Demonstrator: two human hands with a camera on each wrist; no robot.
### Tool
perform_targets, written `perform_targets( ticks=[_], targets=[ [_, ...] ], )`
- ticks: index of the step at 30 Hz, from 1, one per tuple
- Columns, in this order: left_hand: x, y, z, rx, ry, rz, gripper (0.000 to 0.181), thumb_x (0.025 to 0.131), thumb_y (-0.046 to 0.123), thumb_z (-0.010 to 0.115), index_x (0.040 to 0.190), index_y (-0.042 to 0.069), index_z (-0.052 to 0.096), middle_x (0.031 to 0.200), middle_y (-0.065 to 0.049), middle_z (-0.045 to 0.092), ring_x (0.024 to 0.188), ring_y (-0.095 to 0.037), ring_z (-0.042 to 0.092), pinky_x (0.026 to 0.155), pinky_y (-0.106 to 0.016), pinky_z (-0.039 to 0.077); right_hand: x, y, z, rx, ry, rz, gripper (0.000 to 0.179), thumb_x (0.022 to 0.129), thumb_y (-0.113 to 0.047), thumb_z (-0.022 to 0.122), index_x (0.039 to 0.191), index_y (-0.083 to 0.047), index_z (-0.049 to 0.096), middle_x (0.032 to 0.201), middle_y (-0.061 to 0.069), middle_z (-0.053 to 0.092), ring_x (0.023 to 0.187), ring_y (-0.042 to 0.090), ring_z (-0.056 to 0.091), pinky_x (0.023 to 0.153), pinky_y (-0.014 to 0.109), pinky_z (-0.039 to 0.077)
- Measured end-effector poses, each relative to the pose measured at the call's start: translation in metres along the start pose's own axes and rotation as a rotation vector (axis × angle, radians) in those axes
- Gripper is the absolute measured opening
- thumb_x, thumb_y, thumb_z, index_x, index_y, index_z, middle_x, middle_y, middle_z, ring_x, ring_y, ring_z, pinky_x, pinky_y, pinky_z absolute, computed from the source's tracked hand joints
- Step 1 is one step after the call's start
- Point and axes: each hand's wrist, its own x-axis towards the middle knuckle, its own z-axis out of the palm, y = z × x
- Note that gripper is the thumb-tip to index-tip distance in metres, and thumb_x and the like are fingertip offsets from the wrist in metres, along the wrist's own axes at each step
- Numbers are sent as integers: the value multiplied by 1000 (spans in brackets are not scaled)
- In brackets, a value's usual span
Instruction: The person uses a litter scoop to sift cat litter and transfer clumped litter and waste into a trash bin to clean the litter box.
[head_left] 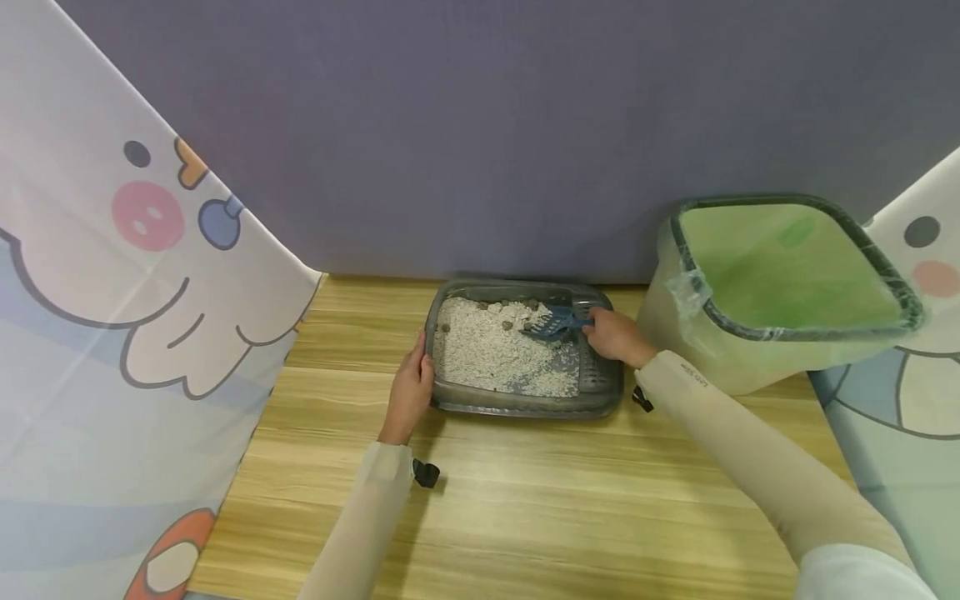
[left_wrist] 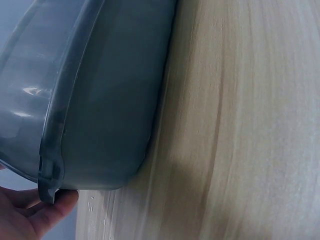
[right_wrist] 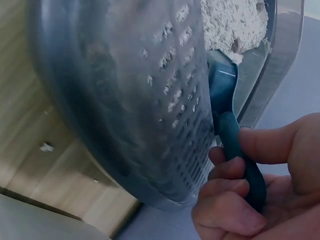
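Note:
A grey litter box (head_left: 525, 408) stands on the wooden table, holding pale litter (head_left: 480, 354) with several dark clumps (head_left: 507, 325) near its far side. My left hand (head_left: 412, 385) grips the box's left rim; in the left wrist view the fingers (left_wrist: 52, 212) curl at the rim's corner. In my right hand (head_left: 617, 335) is the handle of a blue litter scoop (head_left: 553, 323), its slotted head down in the litter at the right. The right wrist view shows fingers and thumb wrapped round the scoop's handle (right_wrist: 235, 145), beside the box's perforated ledge (right_wrist: 170, 75).
A tall bin (head_left: 675, 333) lined with a clear bag stands right of the box, close to my right forearm. Behind the table rises a grey wall (head_left: 480, 142). Cartoon-printed sheets (head_left: 90, 292) flank both sides. Stray litter bits (right_wrist: 46, 146) lie on the table.

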Motion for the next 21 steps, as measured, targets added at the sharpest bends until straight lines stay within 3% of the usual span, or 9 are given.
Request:
perform_targets(
  ticks=[5,9,12,18,21],
  targets=[
    [0,0,1,-10,1,-3,50,102,31,35,149,14,32,128,-23,52,108,-37,53,88,-52,42,9,1,-3,4,32,-40,38,100,-19,48,132,1,49,122,22,56,104,37,55,82,51,44],
    [0,0,2,-19,-8,-4,50,103,31,34,150,14,31,127,-22,52,96,-34,54,81,-50,44,16,-1,0,-23,27,-68,37,100,-18,47,133,-1,49,125,21,55,110,37,52,86,50,43],
    [-1,-1,2,-15,-9,-8,50,103,31,34,150,15,30,129,-22,51,97,-33,54,82,-50,44,21,-6,6,-27,13,-90,36,100,-17,47,133,-1,48,125,21,54,110,37,52,85,49,43],
    [-1,1,2,-20,2,-9,49,102,28,36,149,15,32,129,-22,51,100,-33,54,84,-50,43,26,-23,19,13,-55,-96,33,102,-19,44,131,-2,46,107,15,60,72,24,55,60,38,40],
    [-1,1,1,-19,1,-10,49,103,28,36,149,14,32,128,-22,52,95,-32,54,81,-49,43,27,-32,26,34,-61,-97,31,102,-20,44,128,-4,47,101,11,59,65,20,52,56,36,39]
  ],
)
